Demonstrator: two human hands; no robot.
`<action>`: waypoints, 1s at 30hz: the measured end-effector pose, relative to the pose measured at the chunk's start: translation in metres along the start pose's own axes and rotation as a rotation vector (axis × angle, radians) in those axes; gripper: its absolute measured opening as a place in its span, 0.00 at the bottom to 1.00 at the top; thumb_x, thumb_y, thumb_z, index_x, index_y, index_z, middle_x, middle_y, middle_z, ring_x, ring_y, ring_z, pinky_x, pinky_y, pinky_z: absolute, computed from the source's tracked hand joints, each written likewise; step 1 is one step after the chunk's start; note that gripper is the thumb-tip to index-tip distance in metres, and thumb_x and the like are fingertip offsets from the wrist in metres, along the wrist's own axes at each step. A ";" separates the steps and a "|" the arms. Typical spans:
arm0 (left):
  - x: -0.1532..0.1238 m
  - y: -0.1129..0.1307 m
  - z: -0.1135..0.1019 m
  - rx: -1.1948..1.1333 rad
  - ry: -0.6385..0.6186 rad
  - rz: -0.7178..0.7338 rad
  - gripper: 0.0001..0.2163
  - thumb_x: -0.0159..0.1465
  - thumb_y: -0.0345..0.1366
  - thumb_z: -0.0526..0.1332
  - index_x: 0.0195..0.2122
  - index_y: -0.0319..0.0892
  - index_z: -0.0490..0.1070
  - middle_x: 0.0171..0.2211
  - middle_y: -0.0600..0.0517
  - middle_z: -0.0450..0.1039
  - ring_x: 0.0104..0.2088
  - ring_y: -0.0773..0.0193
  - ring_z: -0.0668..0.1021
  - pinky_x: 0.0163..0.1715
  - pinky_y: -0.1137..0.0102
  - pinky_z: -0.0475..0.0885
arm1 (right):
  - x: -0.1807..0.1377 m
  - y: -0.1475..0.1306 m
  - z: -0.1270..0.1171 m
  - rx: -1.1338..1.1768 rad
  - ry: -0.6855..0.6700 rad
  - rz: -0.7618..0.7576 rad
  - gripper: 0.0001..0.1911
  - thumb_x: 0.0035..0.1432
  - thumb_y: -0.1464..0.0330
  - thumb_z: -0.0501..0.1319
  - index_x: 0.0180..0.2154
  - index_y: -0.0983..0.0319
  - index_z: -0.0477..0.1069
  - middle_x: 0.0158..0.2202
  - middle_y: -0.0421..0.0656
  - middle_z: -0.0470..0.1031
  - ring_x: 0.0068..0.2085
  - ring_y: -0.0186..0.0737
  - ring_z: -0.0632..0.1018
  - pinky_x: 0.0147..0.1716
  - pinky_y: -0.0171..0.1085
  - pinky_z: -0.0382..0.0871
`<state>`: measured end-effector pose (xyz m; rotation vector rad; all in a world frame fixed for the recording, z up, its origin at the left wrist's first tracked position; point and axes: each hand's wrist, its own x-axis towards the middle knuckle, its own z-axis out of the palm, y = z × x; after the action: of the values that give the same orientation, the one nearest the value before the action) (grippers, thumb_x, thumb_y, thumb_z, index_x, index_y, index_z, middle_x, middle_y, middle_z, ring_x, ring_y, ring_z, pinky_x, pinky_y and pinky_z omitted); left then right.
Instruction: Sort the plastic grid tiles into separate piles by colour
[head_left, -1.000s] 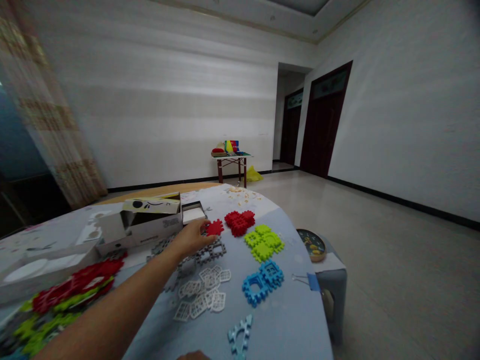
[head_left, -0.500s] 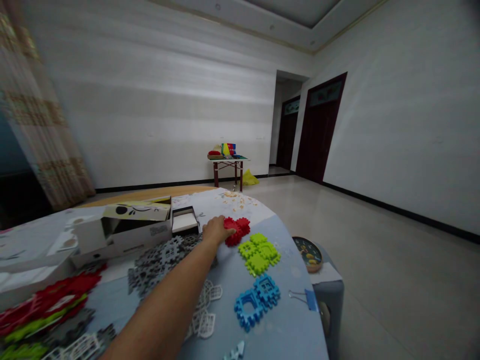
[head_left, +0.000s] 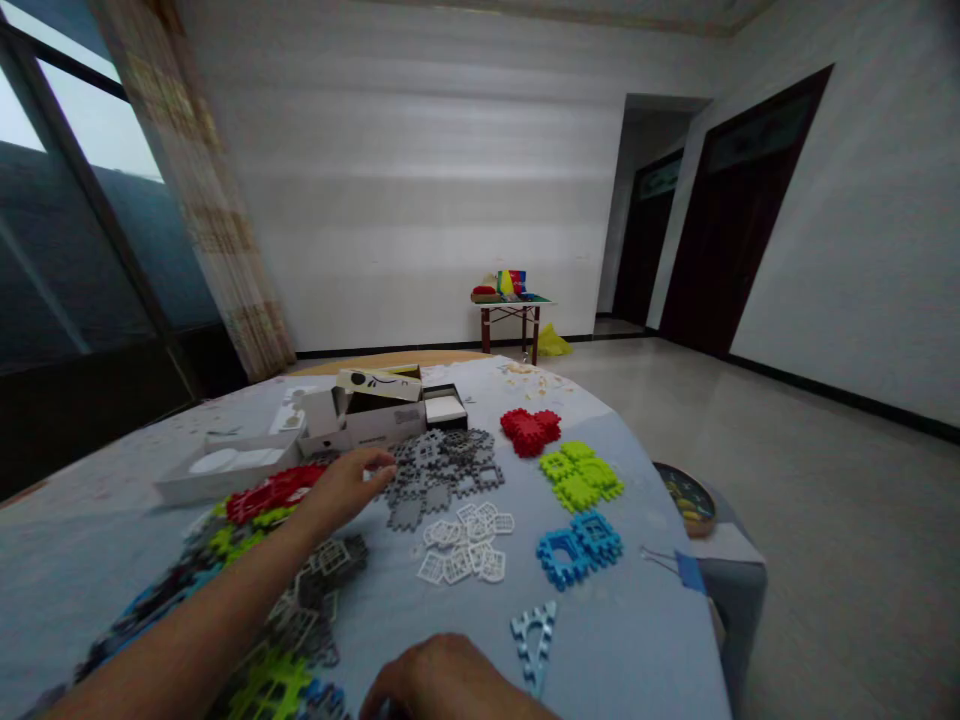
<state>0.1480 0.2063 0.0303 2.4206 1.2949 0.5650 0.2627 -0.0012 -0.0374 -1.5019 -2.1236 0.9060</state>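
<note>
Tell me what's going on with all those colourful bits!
A person's left hand is beside the grey pieces on the table and looks empty. The right hand is nearest the viewer, by a mixed heap; I can't tell if it holds anything. Red, green, blue and white pieces lie in separate groups.

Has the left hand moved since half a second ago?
Yes: away from the red notched pieces, the left hand has moved leftward and nearer the person, beside the gray notched pieces.
</note>
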 end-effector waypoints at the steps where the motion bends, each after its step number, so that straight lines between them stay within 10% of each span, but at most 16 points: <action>1: -0.013 -0.010 -0.006 0.011 -0.007 -0.015 0.22 0.54 0.51 0.52 0.40 0.40 0.71 0.42 0.47 0.72 0.44 0.56 0.72 0.47 0.64 0.66 | -0.001 -0.001 -0.001 0.013 -0.002 -0.009 0.17 0.53 0.62 0.55 0.44 0.54 0.74 0.37 0.39 0.79 0.37 0.36 0.77 0.37 0.29 0.66; 9: -0.069 -0.044 -0.009 0.163 -0.097 -0.017 0.19 0.55 0.46 0.54 0.42 0.43 0.71 0.45 0.47 0.71 0.48 0.57 0.70 0.53 0.62 0.61 | 0.000 -0.003 0.001 0.005 0.074 -0.041 0.16 0.52 0.65 0.54 0.42 0.56 0.75 0.36 0.41 0.79 0.34 0.35 0.78 0.34 0.28 0.64; 21: -0.068 -0.031 0.003 0.209 -0.089 0.008 0.28 0.50 0.37 0.60 0.54 0.45 0.62 0.51 0.46 0.66 0.54 0.51 0.64 0.58 0.53 0.51 | -0.001 -0.001 0.004 0.051 0.090 -0.034 0.15 0.52 0.65 0.55 0.40 0.57 0.76 0.33 0.40 0.79 0.29 0.31 0.75 0.27 0.26 0.60; 30: -0.078 -0.036 -0.019 -0.626 0.112 -0.226 0.36 0.43 0.53 0.65 0.50 0.37 0.62 0.40 0.44 0.71 0.37 0.57 0.74 0.38 0.65 0.70 | 0.000 0.001 0.007 0.063 0.092 -0.039 0.15 0.52 0.65 0.54 0.39 0.57 0.76 0.32 0.40 0.79 0.29 0.32 0.75 0.28 0.26 0.61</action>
<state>0.0739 0.1621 0.0153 1.7316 1.1857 0.8911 0.2593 -0.0030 -0.0431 -1.4382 -2.0329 0.8649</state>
